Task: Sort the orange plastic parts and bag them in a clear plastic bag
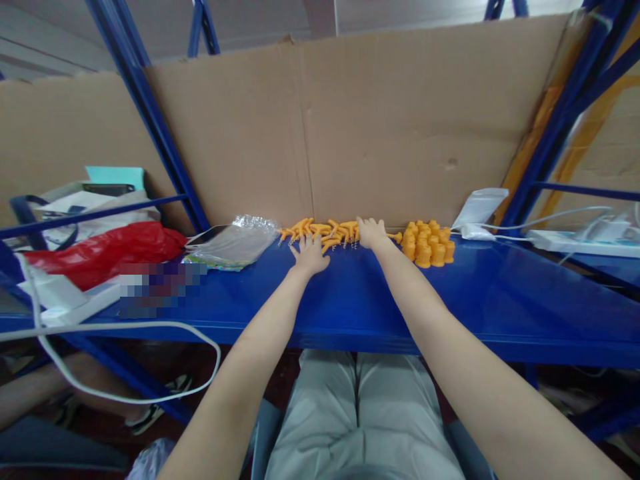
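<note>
A seated person in pale grey trousers stretches both bare arms across a glossy blue metal desk (500,293) toward a scattered row of small orange T-shaped plastic pieces (320,230), which lies at the far edge of the desk against a tall sheet of brown cardboard (390,127). The left hand (310,255) rests palm down with its fingers spread wide, the fingertips touching the near side of the orange row. The right hand (371,232) sits further back, on the right end of the row, its fingers bent down over the pieces; whether it grips one cannot be told from here. Just to the right of that hand stands a tight cluster of orange cup-shaped plastic caps (429,244), upright and packed together. Left of the row lies a crumpled clear plastic bag (235,241), and beyond it a red plastic bag (105,252). At the right a flat white pouch (481,205) leans against the cardboard near a white power strip (575,241). A white cable (150,395) loops down from the left front edge of the desk. Blue steel rack posts (150,113) frame the cardboard on both sides.
</note>
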Available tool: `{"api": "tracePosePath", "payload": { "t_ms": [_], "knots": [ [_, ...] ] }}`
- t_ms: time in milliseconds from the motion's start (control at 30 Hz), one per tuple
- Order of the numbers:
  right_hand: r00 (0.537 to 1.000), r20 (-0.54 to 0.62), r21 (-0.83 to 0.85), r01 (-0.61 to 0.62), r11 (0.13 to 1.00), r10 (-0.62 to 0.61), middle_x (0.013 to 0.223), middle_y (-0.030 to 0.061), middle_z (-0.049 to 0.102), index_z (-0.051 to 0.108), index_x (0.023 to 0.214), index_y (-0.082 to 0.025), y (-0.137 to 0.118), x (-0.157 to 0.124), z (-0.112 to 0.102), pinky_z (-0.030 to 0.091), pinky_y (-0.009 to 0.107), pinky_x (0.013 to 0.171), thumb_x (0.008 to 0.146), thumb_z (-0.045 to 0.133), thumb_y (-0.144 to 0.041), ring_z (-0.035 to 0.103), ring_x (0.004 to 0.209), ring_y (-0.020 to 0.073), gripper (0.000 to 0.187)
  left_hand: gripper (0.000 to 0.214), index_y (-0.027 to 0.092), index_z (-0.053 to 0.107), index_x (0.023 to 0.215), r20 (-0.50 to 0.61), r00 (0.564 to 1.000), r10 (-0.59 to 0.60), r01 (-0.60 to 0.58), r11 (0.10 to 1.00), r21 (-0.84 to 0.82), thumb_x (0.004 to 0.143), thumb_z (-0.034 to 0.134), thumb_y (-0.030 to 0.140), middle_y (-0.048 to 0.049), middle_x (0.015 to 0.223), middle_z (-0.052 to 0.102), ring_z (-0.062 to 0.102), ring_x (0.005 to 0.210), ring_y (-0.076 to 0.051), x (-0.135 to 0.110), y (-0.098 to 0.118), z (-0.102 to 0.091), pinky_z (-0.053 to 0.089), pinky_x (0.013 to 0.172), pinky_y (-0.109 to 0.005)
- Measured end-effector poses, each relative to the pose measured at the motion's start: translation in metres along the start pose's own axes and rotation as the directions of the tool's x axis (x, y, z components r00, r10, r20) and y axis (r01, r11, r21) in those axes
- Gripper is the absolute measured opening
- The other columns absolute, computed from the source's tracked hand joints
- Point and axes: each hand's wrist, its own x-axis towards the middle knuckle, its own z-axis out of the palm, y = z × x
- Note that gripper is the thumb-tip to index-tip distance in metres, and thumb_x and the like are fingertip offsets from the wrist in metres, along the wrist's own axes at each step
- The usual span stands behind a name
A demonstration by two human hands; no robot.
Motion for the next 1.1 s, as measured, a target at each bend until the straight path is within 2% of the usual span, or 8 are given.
{"api": "tracePosePath", "payload": {
  "t_ms": [133, 233, 333, 467, 667, 833, 1000, 1100],
  "knots": [
    [0.978, 0.05, -0.067, -0.198, 0.978, 0.202, 0.144, 0.0265, 0.052, 0.033, 0.153, -0.002, 0.03, -0.003, 0.006, 0.016, 0.059, 0.117, 0.094, 0.036, -0.011, 0.04, 0.141, 0.033, 0.06, 0.078, 0.021, 0.029, 0.156, 0.014, 1.0, 0.016, -0.016, 1.0, -0.012, 0.085, 0.055, 0.038, -0.0147, 0.166, 0.02, 0.011, 0.155, -0.035, 0.0, 0.001, 0.0, 0.019, 0.121, -0.06],
    [0.956, 0.128, -0.128, -0.248, 0.96, 0.264, 0.148, 0.0251, 0.049, 0.031, 0.154, -0.001, 0.048, -0.007, 0.014, 0.01, 0.061, 0.118, 0.094, 0.032, -0.01, 0.035, 0.146, 0.0332, 0.061, 0.077, 0.022, 0.029, 0.156, 0.02, 0.999, 0.03, -0.029, 0.999, -0.017, 0.085, 0.055, 0.036, -0.0146, 0.166, 0.023, 0.014, 0.154, -0.035, 0.0, 0.002, 0.0, 0.019, 0.121, -0.061],
    [0.952, 0.175, -0.123, -0.23, 0.965, 0.25, 0.147, 0.0261, 0.05, 0.029, 0.155, -0.001, 0.055, -0.009, 0.017, 0.008, 0.06, 0.12, 0.095, 0.034, -0.013, 0.037, 0.145, 0.032, 0.061, 0.076, 0.021, 0.03, 0.155, 0.021, 0.999, 0.042, -0.041, 0.999, -0.021, 0.085, 0.056, 0.035, -0.0152, 0.165, 0.025, 0.017, 0.153, -0.036, 0.0, 0.002, 0.001, 0.021, 0.12, -0.062],
    [0.951, 0.156, -0.073, -0.26, 0.963, 0.269, 0.143, 0.0266, 0.053, 0.038, 0.15, -0.001, 0.052, -0.01, 0.015, 0.009, 0.06, 0.12, 0.093, 0.038, -0.013, 0.04, 0.143, 0.032, 0.059, 0.075, 0.023, 0.033, 0.154, 0.012, 0.998, 0.057, -0.057, 0.998, -0.032, 0.084, 0.057, 0.036, -0.0143, 0.164, 0.027, 0.019, 0.153, -0.036, 0.0, 0.002, 0.002, 0.023, 0.12, -0.061],
    [0.933, 0.193, -0.077, -0.294, 0.953, 0.303, 0.149, 0.0268, 0.047, 0.036, 0.151, -0.001, 0.049, -0.011, 0.017, -0.004, 0.06, 0.12, 0.098, 0.033, -0.022, 0.034, 0.147, 0.0325, 0.057, 0.075, 0.022, 0.032, 0.154, 0.039, 0.997, 0.072, -0.071, 0.997, -0.029, 0.086, 0.057, 0.038, -0.0144, 0.165, 0.026, 0.018, 0.153, -0.035, -0.002, 0.003, -0.001, 0.025, 0.12, -0.059],
    [0.945, 0.189, -0.051, -0.263, 0.963, 0.268, 0.149, 0.0249, 0.048, 0.035, 0.152, -0.003, 0.052, -0.012, 0.02, -0.009, 0.062, 0.118, 0.1, 0.033, -0.031, 0.034, 0.146, 0.0329, 0.059, 0.075, 0.024, 0.032, 0.155, 0.034, 0.995, 0.091, -0.09, 0.995, -0.03, 0.085, 0.057, 0.037, -0.0131, 0.165, 0.027, 0.019, 0.153, -0.035, -0.003, 0.005, -0.002, 0.026, 0.119, -0.06],
    [0.973, 0.089, -0.011, -0.212, 0.977, 0.213, 0.142, 0.0258, 0.055, 0.05, 0.139, -0.004, 0.05, -0.013, 0.02, -0.004, 0.065, 0.118, 0.093, 0.037, -0.015, 0.042, 0.141, 0.0322, 0.05, 0.075, 0.023, 0.032, 0.155, 0.039, 0.995, 0.096, -0.094, 0.995, -0.041, 0.086, 0.057, 0.037, -0.0132, 0.164, 0.027, 0.018, 0.153, -0.035, -0.004, 0.005, -0.002, 0.026, 0.12, -0.059],
    [0.982, 0.046, -0.012, -0.185, 0.983, 0.186, 0.135, 0.0263, 0.059, 0.054, 0.133, -0.005, 0.042, -0.012, 0.02, 0.001, 0.064, 0.119, 0.089, 0.039, -0.009, 0.048, 0.136, 0.0317, 0.046, 0.075, 0.024, 0.031, 0.155, 0.035, 0.994, 0.1, -0.098, 0.994, -0.041, 0.086, 0.057, 0.037, -0.0129, 0.164, 0.028, 0.019, 0.153, -0.034, -0.004, 0.005, -0.002, 0.026, 0.12, -0.058]
  ]
}}
